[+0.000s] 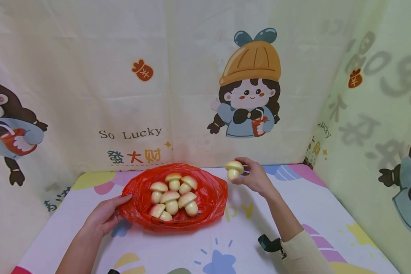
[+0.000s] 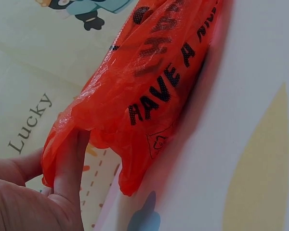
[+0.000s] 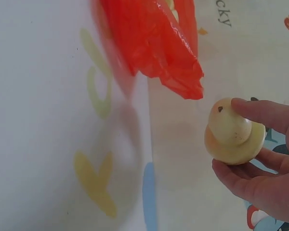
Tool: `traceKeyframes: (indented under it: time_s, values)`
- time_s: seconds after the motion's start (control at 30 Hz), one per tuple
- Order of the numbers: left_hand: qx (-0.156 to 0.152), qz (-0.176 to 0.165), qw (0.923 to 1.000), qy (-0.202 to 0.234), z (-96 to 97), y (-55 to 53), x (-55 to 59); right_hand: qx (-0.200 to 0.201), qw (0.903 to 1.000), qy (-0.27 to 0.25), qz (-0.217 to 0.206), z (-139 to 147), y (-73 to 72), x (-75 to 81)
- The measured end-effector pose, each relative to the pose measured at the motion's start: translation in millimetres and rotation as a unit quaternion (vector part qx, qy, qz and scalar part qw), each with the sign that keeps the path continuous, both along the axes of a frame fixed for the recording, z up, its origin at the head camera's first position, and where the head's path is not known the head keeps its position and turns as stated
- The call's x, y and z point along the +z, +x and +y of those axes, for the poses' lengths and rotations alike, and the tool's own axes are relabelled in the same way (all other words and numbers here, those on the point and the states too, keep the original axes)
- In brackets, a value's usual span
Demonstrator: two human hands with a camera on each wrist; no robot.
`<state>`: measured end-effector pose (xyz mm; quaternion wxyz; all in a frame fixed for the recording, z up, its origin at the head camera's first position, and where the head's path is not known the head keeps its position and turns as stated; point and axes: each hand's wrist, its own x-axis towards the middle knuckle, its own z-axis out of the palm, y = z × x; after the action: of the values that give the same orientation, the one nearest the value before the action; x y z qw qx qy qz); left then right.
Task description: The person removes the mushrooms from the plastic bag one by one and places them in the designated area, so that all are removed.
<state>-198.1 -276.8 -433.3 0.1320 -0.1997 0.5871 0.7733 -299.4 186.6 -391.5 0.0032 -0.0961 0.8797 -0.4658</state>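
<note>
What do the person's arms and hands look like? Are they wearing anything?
Both the left hand and the right hand are bare, with no gloves. The right arm has a cream sleeve, with a dark, rounded gadget beside it. No sleeve shows on the left forearm.

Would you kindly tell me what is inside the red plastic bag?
Six pale mushrooms are visible inside the red plastic bag; whatever lies directly beneath them is covered and cannot be seen.
</note>
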Motion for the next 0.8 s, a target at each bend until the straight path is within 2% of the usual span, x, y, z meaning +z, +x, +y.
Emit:
traceKeyframes:
  time_s: [0.57,0.8]
  values:
    - [-0.002,0.003,1.0000,0.005,-0.5,-1.4,-0.2,-0.015,0.9992,0.027,-0.024,6,-5.3,-11.0]
    - [0.004,-0.002,1.0000,0.003,0.6,-0.5,-0.5,-0.005,0.9991,0.040,-0.015,9,-7.4,-17.8]
